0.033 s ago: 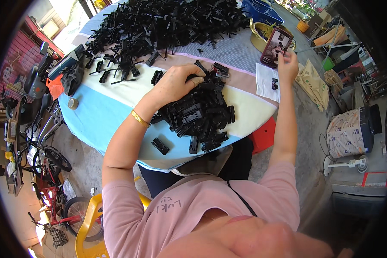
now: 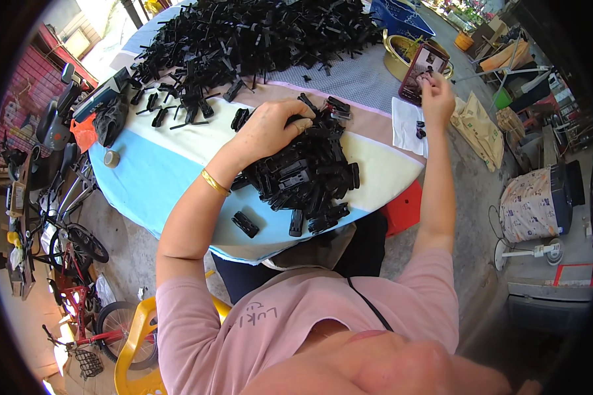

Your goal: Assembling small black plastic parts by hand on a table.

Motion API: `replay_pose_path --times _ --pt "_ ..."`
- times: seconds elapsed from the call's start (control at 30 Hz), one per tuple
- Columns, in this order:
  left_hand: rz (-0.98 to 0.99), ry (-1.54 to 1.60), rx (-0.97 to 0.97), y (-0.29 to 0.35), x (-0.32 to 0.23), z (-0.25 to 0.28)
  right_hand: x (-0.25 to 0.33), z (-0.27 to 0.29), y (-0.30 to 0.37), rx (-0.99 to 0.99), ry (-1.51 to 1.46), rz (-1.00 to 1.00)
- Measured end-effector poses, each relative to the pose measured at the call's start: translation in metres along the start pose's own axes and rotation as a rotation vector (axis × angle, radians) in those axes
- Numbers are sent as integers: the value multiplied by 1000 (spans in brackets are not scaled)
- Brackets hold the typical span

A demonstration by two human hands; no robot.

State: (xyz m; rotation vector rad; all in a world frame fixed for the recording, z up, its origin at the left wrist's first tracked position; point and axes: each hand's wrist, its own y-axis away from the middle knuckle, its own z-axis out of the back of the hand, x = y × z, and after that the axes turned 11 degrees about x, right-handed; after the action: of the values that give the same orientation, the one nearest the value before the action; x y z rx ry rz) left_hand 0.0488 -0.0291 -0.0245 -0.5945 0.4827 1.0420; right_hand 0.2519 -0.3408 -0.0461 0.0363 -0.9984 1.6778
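My left hand point(image 2: 270, 128), with a gold bangle at the wrist, rests on the upper left of a small heap of black plastic parts point(image 2: 293, 174). Its fingers curl down among the parts, and what lies in their grip is hidden. My right hand point(image 2: 438, 99) is raised at the table's right side, its fingers apart and the tips at the screen of a phone point(image 2: 414, 85) in a dark red case. The phone stands tilted against a brass-coloured pot point(image 2: 396, 62). Below it lies a white paper sheet point(image 2: 404, 125) with small dark pieces point(image 2: 420, 129) on it.
A far larger pile of black parts point(image 2: 244, 39) covers the table's far side. One loose part point(image 2: 246, 224) lies near the front edge. A small round tin point(image 2: 112, 158) sits at the left edge. A blue basket point(image 2: 405, 18) stands beyond the pot, and a red stool point(image 2: 404, 209) at the right.
My right hand has shifted slightly up and left over the phone screen, its fingers bending a little differently. My left hand looks the same, and the black parts have not moved.
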Motion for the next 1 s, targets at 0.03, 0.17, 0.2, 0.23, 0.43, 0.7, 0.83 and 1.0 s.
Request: replay_pose_path --times 0.03,0.17,0.2,0.23,0.43,0.7,0.83,1.0 --pt "23 19 3 0 -1 -1 13 -4 -1 53 -51 131" --pt "7 7 -21 2 0 0 55 -4 -43 103 90 487" --pt "9 7 -28 1 0 0 58 -7 -62 104 151 576" --pt "-1 2 -25 2 0 1 57 -12 -83 122 238 583" --pt "-66 10 -46 0 6 0 52 -49 -144 511 971 385" --pt "-75 -41 -102 4 7 -3 51 -92 -156 755 1048 294" --pt "-61 -13 -102 3 8 -4 38 -106 -167 758 1019 242" --pt "-44 -6 -106 3 9 -4 24 -121 -173 752 994 175"
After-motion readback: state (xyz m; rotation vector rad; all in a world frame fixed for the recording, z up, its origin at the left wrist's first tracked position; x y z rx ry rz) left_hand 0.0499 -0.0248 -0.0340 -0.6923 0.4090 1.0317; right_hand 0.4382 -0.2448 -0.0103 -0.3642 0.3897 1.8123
